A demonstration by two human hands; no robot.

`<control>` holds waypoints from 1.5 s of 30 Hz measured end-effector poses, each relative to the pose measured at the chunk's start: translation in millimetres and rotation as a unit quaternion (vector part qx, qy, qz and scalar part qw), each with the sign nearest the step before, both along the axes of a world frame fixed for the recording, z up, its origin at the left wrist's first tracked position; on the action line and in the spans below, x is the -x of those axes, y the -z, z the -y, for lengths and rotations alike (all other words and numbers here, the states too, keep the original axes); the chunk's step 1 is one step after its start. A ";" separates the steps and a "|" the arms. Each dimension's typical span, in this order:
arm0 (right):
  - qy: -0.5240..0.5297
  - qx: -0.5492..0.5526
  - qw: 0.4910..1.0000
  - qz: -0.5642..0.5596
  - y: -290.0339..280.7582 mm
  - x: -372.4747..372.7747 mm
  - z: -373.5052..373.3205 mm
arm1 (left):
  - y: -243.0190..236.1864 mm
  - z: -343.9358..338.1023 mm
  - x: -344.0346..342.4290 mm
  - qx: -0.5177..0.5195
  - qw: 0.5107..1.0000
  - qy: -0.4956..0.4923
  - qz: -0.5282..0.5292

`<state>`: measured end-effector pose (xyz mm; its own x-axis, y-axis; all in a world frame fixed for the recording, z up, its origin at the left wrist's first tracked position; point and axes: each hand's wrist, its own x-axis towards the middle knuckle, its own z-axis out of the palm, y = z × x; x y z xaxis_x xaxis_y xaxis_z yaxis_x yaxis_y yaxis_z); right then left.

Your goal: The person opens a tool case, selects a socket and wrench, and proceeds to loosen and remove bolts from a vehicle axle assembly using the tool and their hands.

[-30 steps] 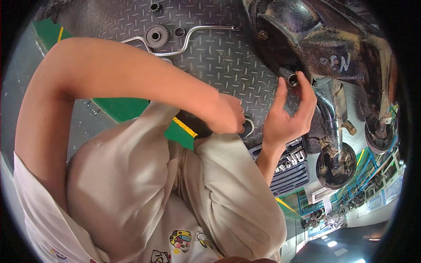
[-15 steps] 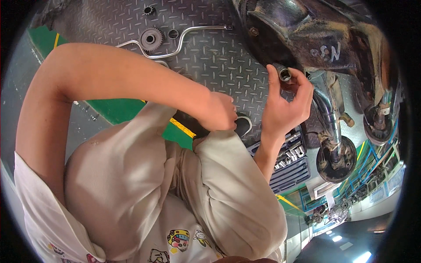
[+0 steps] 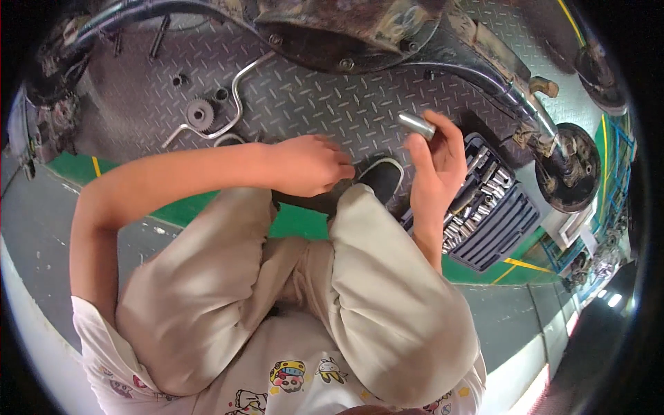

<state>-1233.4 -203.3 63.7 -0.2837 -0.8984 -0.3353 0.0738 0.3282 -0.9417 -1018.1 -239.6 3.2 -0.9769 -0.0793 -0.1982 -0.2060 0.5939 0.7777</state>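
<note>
In the head view, the person is crouching with both knees raised, facing a metal tread plate (image 3: 304, 104). The left arm is bending sharply at the elbow, its forearm crossing above the left knee toward the middle of the plate's near edge. The left hand (image 3: 315, 166) is hanging with its back upward and its fingers curling inward, the knuckles pointing toward the right; the palm is hidden, so whether it is closing on anything cannot be told. It is hovering near the right knee and beside a dark shoe (image 3: 382, 183).

The right forearm is rising almost upright past the outer side of the right knee. The right hand (image 3: 439, 159) is pinching a silver socket (image 3: 417, 124) between thumb and fingers, gripping one end while the other is pointing up and leftward, over the right half of the plate.

Beside the right wrist, an open tool case (image 3: 494, 228) is lying at the plate's near right corner. Toward the plate's left edge, a bent steel handle (image 3: 237, 104) is lying next to a toothed gear (image 3: 200, 114). A dark axle housing (image 3: 346, 31) is stretching along the far edge.
</note>
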 end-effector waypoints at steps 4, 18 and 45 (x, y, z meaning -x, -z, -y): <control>0.103 -0.074 0.990 -0.064 24.5 51.9 -55.5 | 2.2 10.3 7.1 -0.002 0.997 0.046 0.066; 0.311 -0.254 0.877 -0.265 86.0 150.3 -280.4 | -13.2 11.5 11.3 -0.058 0.994 0.014 0.094; -0.016 -0.291 0.818 -0.496 95.2 253.3 -270.6 | -1.5 13.2 16.9 -0.017 0.998 0.005 0.058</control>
<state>-1486.7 67.4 -31.5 -0.6550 -0.6811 -0.3271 -0.6496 0.7287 -0.2168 -1035.0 -252.8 4.7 -0.9479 -0.0611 -0.3127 -0.2904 0.5692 0.7692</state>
